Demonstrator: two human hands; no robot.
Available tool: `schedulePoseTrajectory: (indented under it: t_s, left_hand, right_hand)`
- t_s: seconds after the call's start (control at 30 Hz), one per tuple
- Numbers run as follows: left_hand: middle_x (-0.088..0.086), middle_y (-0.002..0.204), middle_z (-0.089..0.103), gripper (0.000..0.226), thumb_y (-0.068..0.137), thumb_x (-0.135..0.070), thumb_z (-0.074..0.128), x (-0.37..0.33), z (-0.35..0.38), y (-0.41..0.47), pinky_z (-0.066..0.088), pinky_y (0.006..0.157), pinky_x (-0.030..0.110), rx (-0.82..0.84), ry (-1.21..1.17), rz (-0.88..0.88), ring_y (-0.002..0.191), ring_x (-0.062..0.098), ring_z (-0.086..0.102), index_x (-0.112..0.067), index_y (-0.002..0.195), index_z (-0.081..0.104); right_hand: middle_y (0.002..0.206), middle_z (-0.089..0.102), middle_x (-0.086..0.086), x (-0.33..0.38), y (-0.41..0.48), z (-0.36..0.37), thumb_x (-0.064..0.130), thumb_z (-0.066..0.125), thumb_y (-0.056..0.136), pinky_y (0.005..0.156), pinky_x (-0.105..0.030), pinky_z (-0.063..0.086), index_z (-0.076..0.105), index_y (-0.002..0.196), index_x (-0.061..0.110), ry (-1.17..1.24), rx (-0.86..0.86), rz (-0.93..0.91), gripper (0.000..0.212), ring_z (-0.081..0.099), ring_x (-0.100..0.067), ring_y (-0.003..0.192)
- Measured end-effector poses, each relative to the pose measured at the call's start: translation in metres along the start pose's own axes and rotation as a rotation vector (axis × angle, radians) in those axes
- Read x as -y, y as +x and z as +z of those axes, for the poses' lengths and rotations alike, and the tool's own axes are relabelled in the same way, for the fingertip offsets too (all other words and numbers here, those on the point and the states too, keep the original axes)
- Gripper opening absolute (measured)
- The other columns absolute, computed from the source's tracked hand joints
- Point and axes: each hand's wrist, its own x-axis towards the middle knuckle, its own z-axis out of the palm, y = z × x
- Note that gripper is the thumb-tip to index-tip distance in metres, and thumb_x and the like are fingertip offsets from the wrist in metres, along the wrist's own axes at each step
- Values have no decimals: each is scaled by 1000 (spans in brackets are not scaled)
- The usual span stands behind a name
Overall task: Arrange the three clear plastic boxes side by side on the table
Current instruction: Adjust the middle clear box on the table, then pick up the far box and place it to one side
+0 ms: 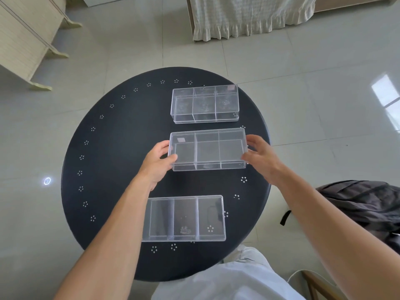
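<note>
Three clear plastic boxes, each split into three compartments, lie in a column on the round black table [112, 161]. The far box [204, 103] rests alone near the table's far edge. The middle box [208, 150] is held at both short ends: my left hand [159, 162] grips its left end and my right hand [260, 155] grips its right end. The near box [186, 218] lies flat close to me, its left end hidden under my left forearm.
A black backpack [363, 208] sits on the tiled floor to the right of the table. A cream cabinet [26, 40] stands at the far left, and a bed with a frilled cover [249, 16] at the back. My lap in light trousers [229, 282] touches the table's near edge.
</note>
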Motion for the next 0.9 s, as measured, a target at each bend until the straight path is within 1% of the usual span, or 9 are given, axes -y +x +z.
schedulePoseTrajectory:
  t_s: [0.13, 0.27, 0.43, 0.53, 0.67, 0.73, 0.8, 0.87, 0.9]
  left_hand:
    - [-5, 126, 58, 45, 86, -4, 61, 8, -2, 7, 54, 85, 34, -10, 23, -4, 97, 12, 66, -25, 124, 48]
    - [-6, 127, 56, 49, 80, -10, 66, 14, -8, 18, 51, 93, 42, 2, 93, -5, 101, 13, 64, -29, 122, 47]
    - [-4, 120, 59, 39, 81, -28, 71, 10, -15, 34, 56, 77, 35, 15, 72, -66, 104, 14, 62, -25, 114, 51]
    - [-1, 112, 62, 36, 81, -45, 67, -6, -22, 54, 53, 74, 34, -48, 40, -134, 100, 15, 62, -22, 106, 54]
    - [0, 104, 61, 29, 82, -56, 58, -41, -32, 88, 50, 81, 39, -81, 108, -107, 97, 18, 61, -28, 91, 51]
    - [0, 97, 60, 31, 80, -59, 53, -59, -31, 104, 50, 84, 42, -71, 165, -79, 96, 21, 59, -29, 82, 49]
    - [1, 92, 58, 33, 80, -60, 49, -74, -27, 119, 51, 80, 42, -65, 214, -63, 96, 24, 58, -28, 73, 45]
    - [2, 98, 59, 32, 82, -58, 45, -82, -21, 134, 51, 80, 41, -61, 254, -69, 100, 27, 59, -27, 75, 50]
    - [4, 104, 60, 34, 82, -58, 43, -84, -18, 142, 51, 83, 42, -53, 263, -84, 102, 28, 59, -25, 83, 55]
  right_hand:
    - [129, 54, 2, -8, 3, 10, -5, 59, 77, 95, -46, 50, 42, 125, 21, 13, -38, 0, 58, 54, -22, 123]
    - [127, 54, 6, -11, 4, 16, 2, 66, 70, 88, -40, 54, 41, 121, 25, -5, -90, 5, 61, 54, -19, 121]
    - [120, 60, 0, -4, 9, 17, 22, 68, 63, 90, -43, 52, 45, 114, 24, -104, -177, 56, 56, 63, -18, 105]
    - [117, 61, -1, 11, 22, 12, 37, 64, 69, 92, -43, 49, 48, 112, 25, -165, -306, 89, 48, 60, -20, 102]
    - [116, 60, -6, 46, 58, 2, 42, 61, 78, 92, -41, 46, 48, 123, 15, -217, -411, 81, 54, 57, -25, 105]
    - [117, 59, -8, 66, 79, -2, 42, 59, 80, 93, -42, 45, 48, 125, 13, -251, -415, 90, 54, 56, -27, 107]
    - [112, 59, -9, 83, 99, -4, 42, 57, 80, 87, -38, 45, 51, 122, 13, -309, -392, 114, 52, 55, -28, 103]
    - [102, 60, -11, 96, 117, -3, 42, 55, 81, 80, -35, 45, 54, 117, 10, -356, -350, 135, 48, 56, -29, 94]
    - [94, 60, -11, 101, 125, -2, 41, 54, 82, 77, -36, 46, 57, 113, 7, -368, -329, 141, 46, 56, -29, 88]
